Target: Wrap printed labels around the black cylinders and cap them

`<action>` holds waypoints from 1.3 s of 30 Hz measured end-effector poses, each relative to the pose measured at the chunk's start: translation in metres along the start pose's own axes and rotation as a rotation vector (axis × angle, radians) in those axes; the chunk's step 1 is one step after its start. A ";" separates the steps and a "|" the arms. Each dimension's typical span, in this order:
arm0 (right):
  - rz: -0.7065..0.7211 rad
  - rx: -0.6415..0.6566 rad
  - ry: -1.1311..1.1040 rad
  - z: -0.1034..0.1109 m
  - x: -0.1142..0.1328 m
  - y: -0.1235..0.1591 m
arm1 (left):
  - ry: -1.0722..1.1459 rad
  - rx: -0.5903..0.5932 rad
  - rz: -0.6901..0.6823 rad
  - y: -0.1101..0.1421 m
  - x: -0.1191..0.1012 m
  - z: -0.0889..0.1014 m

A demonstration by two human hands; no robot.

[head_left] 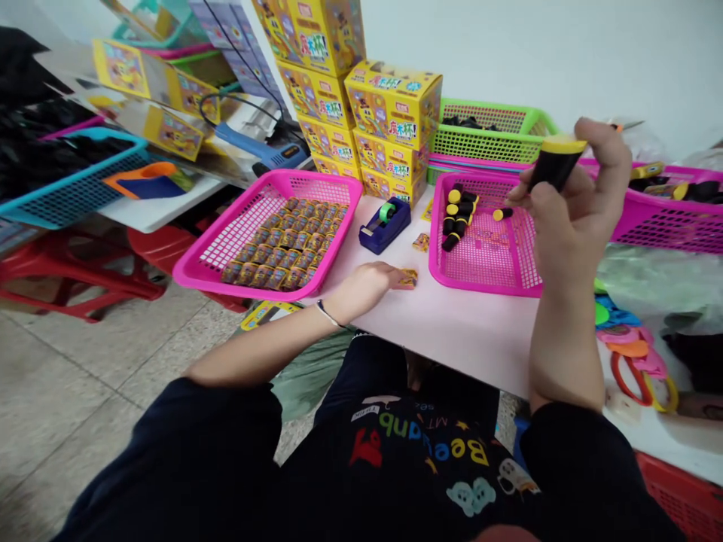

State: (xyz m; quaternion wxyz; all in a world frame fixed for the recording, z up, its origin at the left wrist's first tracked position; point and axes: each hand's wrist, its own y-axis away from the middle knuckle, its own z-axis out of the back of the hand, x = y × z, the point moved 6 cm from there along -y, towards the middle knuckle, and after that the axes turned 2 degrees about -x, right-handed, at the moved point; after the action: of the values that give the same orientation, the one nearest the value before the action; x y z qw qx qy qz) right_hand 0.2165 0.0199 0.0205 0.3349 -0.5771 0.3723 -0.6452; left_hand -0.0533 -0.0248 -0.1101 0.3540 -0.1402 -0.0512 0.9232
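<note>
Over the magenta plastic basket (452, 256), the right hand (570, 218) pinches a black cylinder (556, 162) with a yellow cap between thumb and fingers, above further black-and-yellow cylinders (459, 214). The left hand (361, 290) lies on the white surface (452, 331), its fingers on a small printed yellow packet (407, 278), grip indeterminate, near a blue tape dispenser (384, 224).

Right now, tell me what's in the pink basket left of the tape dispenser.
Rows of small wrapped packets lie in the pink basket; its base beneath them is hidden.
</note>
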 end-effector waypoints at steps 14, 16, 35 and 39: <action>0.025 -0.083 -0.089 0.004 0.017 -0.004 | 0.251 -0.491 0.158 -0.040 -0.002 0.112; 0.034 -0.110 -0.108 0.004 0.014 -0.003 | 0.411 -0.601 0.121 -0.053 -0.013 0.131; 0.007 -0.249 0.063 0.009 0.045 0.006 | 0.517 -0.393 -0.289 -0.124 -0.059 0.109; 0.007 -0.341 0.043 0.011 0.039 0.005 | 0.651 -0.471 -0.268 -0.125 -0.054 0.107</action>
State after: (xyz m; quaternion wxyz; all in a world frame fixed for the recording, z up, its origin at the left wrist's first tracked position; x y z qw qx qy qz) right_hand 0.2234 -0.0171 0.0364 0.2265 -0.6103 0.4853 -0.5838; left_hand 0.0334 0.0333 0.0282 0.4268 -0.4939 -0.1642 0.7396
